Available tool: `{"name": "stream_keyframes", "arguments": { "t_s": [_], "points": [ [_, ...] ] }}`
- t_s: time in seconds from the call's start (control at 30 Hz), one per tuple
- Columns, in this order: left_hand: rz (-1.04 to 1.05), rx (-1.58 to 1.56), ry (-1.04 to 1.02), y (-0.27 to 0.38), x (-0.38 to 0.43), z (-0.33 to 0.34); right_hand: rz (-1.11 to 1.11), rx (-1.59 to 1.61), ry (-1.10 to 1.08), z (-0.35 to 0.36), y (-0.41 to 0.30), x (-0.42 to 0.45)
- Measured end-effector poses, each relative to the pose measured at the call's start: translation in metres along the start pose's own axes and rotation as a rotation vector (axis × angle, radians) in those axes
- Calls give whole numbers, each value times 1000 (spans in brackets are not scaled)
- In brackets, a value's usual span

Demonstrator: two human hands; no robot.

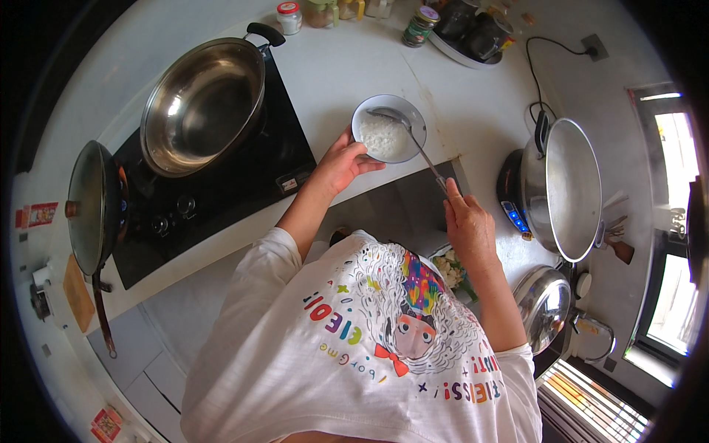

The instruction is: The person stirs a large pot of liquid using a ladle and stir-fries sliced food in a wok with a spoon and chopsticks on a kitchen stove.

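My left hand (pixel 344 165) grips the near left rim of a white bowl (pixel 416 145), thumb at the edge and fingers beneath. White rice (pixel 381 135) lies in the bowl. By its handle, my right hand (pixel 469 224) holds a metal ladle (pixel 424 152), index finger stretched along the shaft. The ladle's head rests inside the bowl, over the far side of the rice. Both hands are near the front edge of the white countertop (pixel 343 72). Whether the bowl touches the counter cannot be made out.
Left, a large steel wok (pixel 207 105) and a lidded frying pan (pixel 88 205) sit on a black cooktop (pixel 249 166). Right are a steel pot (pixel 573 188) on a lit induction cooker (pixel 512 205), a domed lid (pixel 543 304) and a faucet (pixel 601 338). Jars (pixel 421 26) stand behind.
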State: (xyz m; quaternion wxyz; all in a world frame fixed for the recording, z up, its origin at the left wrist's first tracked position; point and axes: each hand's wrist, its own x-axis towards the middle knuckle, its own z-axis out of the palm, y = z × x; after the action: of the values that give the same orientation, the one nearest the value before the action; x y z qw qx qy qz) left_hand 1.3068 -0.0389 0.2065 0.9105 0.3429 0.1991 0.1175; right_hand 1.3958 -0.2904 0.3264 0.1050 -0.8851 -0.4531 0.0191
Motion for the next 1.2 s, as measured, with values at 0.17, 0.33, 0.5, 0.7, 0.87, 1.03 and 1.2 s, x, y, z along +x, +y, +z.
{"name": "stream_keyframes", "arguments": {
  "t_s": [0.17,0.33,0.5,0.7,0.87,1.03,1.2],
  "points": [
    [-25,-66,-2,4,4,-3,-109,77,-76,-12,0,-6],
    [-6,-70,22,4,4,0,-220,-140,-170,-46,17,-5],
    [-57,-25,67,8,7,1,-242,-375,-205,-57,7,0],
    [-116,17,109,14,8,6,-84,-182,-138,-15,4,3],
    [-123,11,107,15,9,6,45,354,-59,7,8,3],
    [-116,-22,78,11,12,-1,390,818,-364,-4,13,11],
    [-126,-47,58,9,11,-4,634,1162,-459,-28,8,10]
  ]
}}
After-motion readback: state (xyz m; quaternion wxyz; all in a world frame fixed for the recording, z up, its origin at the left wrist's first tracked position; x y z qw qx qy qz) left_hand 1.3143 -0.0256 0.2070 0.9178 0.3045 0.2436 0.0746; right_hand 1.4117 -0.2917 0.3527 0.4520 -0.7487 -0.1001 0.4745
